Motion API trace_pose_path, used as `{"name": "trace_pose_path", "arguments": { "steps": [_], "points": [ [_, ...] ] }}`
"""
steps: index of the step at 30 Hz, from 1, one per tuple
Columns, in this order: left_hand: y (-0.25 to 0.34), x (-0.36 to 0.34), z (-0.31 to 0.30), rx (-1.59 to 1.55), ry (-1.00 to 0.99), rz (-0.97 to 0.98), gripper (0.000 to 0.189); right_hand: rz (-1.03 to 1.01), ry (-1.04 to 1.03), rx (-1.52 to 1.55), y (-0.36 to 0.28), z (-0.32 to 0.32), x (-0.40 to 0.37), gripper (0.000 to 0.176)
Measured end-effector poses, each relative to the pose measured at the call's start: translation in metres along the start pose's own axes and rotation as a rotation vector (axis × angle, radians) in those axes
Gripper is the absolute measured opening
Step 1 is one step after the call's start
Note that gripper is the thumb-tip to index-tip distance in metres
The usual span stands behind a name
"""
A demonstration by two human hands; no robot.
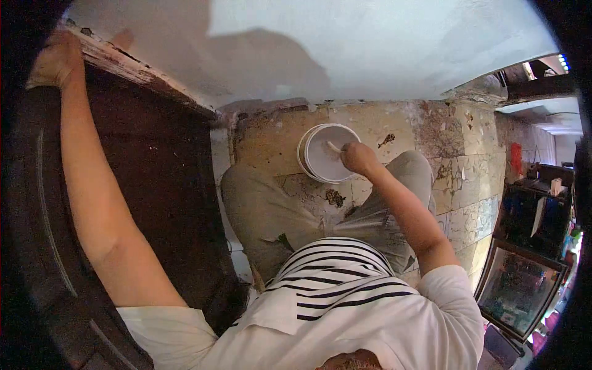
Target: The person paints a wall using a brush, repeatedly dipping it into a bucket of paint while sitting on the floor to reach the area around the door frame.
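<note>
My right hand point(357, 158) is closed around a pale-handled brush point(333, 147) over a white bucket point(302, 161). The brush's far end dips into the whitish liquid and cannot be seen clearly. The bucket stands upright on the floor between my knees. Far to the left, my left arm is stretched out, and my left hand point(57, 60) grips the worn wooden door frame point(132, 69). Its fingers are partly lost in the dark edge of the view.
A white wall point(382, 49) with my shadow on it rises in front. A dark door point(154, 166) stands at the left. The floor point(456, 166) has stained, broken yellowish tiles. A glass-fronted cabinet point(518, 287) and other household things crowd the right side.
</note>
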State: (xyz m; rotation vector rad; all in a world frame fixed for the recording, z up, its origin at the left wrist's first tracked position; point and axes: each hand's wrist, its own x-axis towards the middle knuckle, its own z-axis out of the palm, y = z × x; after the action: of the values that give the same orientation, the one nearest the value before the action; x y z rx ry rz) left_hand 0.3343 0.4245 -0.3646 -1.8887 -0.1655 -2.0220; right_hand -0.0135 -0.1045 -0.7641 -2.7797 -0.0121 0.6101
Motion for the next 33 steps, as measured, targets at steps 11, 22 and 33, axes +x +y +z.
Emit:
{"name": "trace_pose_path", "arguments": {
  "steps": [11,22,33],
  "points": [
    [0.011,0.011,-0.024,-0.325,-0.105,-0.087,0.069,0.419,-0.302,0.783,0.001,0.05,0.036,0.03],
    [0.008,0.008,-0.028,-0.261,-0.14,-0.149,0.075,0.502,-0.176,1.284,0.003,0.01,-0.038,0.018],
    [0.038,0.027,-0.073,-0.404,0.235,0.005,0.05,0.437,-0.111,1.327,-0.001,-0.016,-0.097,0.026]
  ]
}}
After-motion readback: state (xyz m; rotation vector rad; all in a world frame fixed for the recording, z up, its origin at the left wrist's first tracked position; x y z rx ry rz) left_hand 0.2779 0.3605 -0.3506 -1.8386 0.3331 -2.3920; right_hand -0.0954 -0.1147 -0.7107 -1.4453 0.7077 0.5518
